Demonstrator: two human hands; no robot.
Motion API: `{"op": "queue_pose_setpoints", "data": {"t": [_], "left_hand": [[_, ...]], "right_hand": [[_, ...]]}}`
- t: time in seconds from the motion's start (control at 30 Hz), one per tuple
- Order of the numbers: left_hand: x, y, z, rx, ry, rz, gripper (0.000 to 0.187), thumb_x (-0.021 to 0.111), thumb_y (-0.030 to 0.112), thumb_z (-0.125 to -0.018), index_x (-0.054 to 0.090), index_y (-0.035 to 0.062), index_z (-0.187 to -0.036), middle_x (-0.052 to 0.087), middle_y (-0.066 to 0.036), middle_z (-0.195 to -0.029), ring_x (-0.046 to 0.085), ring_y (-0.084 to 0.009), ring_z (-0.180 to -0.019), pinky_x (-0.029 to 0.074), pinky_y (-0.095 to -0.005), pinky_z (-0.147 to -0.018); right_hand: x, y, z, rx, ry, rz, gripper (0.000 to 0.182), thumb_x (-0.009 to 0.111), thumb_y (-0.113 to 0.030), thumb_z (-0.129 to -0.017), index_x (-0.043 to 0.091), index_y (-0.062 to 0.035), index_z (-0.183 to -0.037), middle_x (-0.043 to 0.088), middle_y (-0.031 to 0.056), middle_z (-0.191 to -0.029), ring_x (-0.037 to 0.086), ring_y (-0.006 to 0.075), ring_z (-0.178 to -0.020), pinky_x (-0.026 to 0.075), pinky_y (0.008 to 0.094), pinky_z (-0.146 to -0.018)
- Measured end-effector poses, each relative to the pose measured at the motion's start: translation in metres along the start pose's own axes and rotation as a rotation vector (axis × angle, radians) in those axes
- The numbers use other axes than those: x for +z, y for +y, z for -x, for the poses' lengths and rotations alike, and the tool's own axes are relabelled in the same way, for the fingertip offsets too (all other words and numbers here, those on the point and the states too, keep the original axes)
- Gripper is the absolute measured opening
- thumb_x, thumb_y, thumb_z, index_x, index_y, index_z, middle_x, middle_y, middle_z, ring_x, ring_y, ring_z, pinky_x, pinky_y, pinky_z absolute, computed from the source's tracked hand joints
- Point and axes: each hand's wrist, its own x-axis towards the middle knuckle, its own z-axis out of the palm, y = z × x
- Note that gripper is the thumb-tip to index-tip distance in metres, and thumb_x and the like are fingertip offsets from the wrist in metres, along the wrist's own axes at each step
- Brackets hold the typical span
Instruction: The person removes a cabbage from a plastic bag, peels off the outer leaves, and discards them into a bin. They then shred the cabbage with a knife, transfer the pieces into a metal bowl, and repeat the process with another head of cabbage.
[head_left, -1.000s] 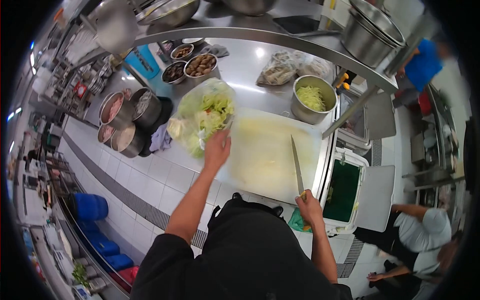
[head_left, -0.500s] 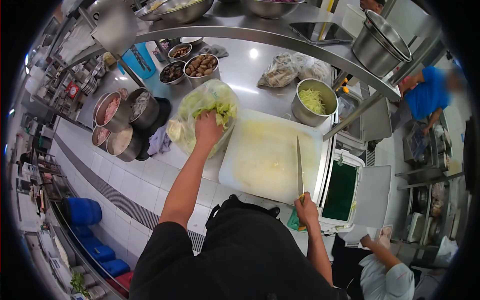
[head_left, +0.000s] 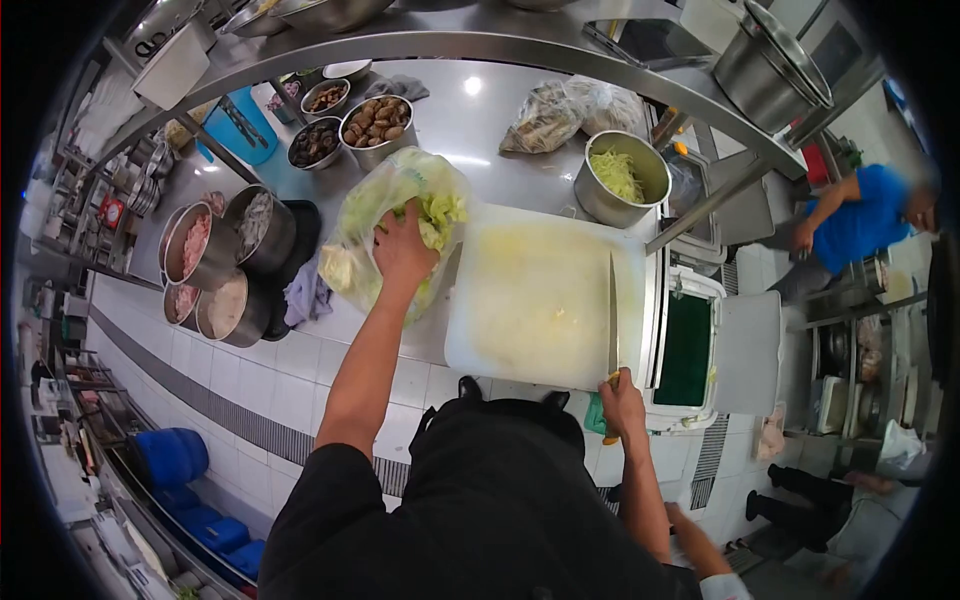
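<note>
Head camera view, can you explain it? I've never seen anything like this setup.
There is no machine here: a person works bare-handed, filmed by a camera worn on the head, looking forward and down. On the steel table are a white cutting board, a clear plastic bag of lettuce and a metal pot of shredded green vegetable. The right hand holds a long knife, its blade over the board. The left hand reaches into the lettuce; whether it grips any is hidden.

Glossy metal counter [head_left: 455, 115], matt plstc chopping bd [head_left: 545, 300]; shiny plstc bag [head_left: 355, 225]
</note>
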Motion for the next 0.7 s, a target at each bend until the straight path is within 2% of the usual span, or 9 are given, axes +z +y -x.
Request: {"op": "queue_pose_setpoints", "data": {"t": [0.13,0.2,0.3,0.33,0.43,0.57,0.63,0.67,0.7], "left_hand": [[-0.015,0.006,0.029,0.040,0.120,-0.009,0.105,0.088,0.022,-0.067,0.039,0.0268,-0.160,0.041,-0.018,-0.150,0.047,-0.0465,-0.131,0.045,-0.0558,-0.105],[-0.025,0.013,0.052,0.200,0.284,0.077,0.107,0.088,0.022,-0.066,0.039,0.0224,-0.161,0.040,-0.019,-0.153,0.042,-0.0464,-0.134,0.036,-0.0571,-0.113],[-0.023,0.033,0.095,0.389,0.302,0.240,0.106,0.087,0.022,-0.066,0.039,0.0246,-0.161,0.039,-0.018,-0.154,0.045,-0.0450,-0.131,0.037,-0.0563,-0.112],[-0.020,0.044,0.101,0.399,0.282,0.242,0.106,0.087,0.022,-0.066,0.039,0.0246,-0.161,0.039,-0.018,-0.154,0.045,-0.0450,-0.131,0.037,-0.0563,-0.112],[-0.007,0.080,0.113,0.621,-0.184,0.220,0.112,0.089,0.025,-0.064,0.035,0.0193,-0.162,0.040,-0.016,-0.155,0.042,-0.0425,-0.138,0.037,-0.0523,-0.116],[0.017,0.109,0.115,0.707,-0.287,0.100,0.106,0.087,0.022,-0.068,0.038,0.0163,-0.162,0.040,-0.016,-0.159,0.042,-0.0432,-0.140,0.037,-0.0537,-0.118],[0.023,0.098,0.107,0.631,-0.074,0.552,0.092,0.084,0.017,-0.078,0.042,0.0142,-0.160,0.041,-0.016,-0.162,0.044,-0.0392,-0.143,0.039,-0.0519,-0.118],[0.027,0.093,0.104,0.633,-0.092,0.538,0.092,0.084,0.017,-0.078,0.042,0.0142,-0.160,0.041,-0.016,-0.162,0.044,-0.0392,-0.143,0.039,-0.0519,-0.118],[0.033,0.088,0.101,0.407,-0.235,0.811,0.086,0.083,0.020,-0.082,0.044,0.0127,-0.159,0.043,-0.016,-0.161,0.044,-0.0373,-0.145,0.040,-0.0510,-0.118]], "right_hand": [[-0.004,0.007,-0.013,-0.013,-0.023,-0.035,0.047,0.059,-0.036,-0.096,0.050,-0.0029,-0.129,0.071,0.0355,-0.103,0.068,0.0549,-0.100,0.052,0.0592,-0.089],[-0.016,0.002,-0.018,-0.021,-0.083,-0.012,0.048,0.059,-0.036,-0.096,0.050,-0.0028,-0.130,0.071,0.0351,-0.104,0.068,0.0547,-0.100,0.052,0.0591,-0.089],[-0.025,0.002,-0.023,-0.060,-0.103,-0.028,0.046,0.059,-0.036,-0.097,0.051,-0.0022,-0.127,0.072,0.0341,-0.102,0.068,0.0546,-0.099,0.052,0.0597,-0.087],[-0.027,0.005,-0.024,-0.093,-0.111,-0.032,0.046,0.059,-0.037,-0.097,0.051,-0.0021,-0.126,0.072,0.0338,-0.101,0.068,0.0545,-0.099,0.052,0.0600,-0.087],[-0.031,0.011,-0.031,-0.155,-0.100,0.011,0.043,0.059,-0.035,-0.097,0.051,-0.0024,-0.123,0.071,0.0337,-0.097,0.067,0.0544,-0.095,0.051,0.0609,-0.084],[-0.042,0.021,-0.035,-0.266,-0.102,0.022,0.038,0.059,-0.033,-0.098,0.051,-0.0030,-0.120,0.071,0.0327,-0.092,0.067,0.0541,-0.092,0.051,0.0612,-0.081],[-0.047,0.026,-0.035,-0.267,-0.117,-0.011,0.037,0.058,-0.033,-0.099,0.051,-0.0030,-0.119,0.071,0.0323,-0.091,0.067,0.0538,-0.091,0.050,0.0611,-0.080],[-0.047,0.028,-0.035,-0.284,-0.125,-0.029,0.036,0.058,-0.032,-0.099,0.051,-0.0031,-0.118,0.070,0.0318,-0.090,0.067,0.0535,-0.090,0.050,0.0611,-0.080],[-0.046,0.029,-0.035,-0.282,-0.123,-0.049,0.034,0.058,-0.031,-0.099,0.051,-0.0030,-0.117,0.070,0.0315,-0.089,0.067,0.0533,-0.089,0.050,0.0609,-0.079]]}}
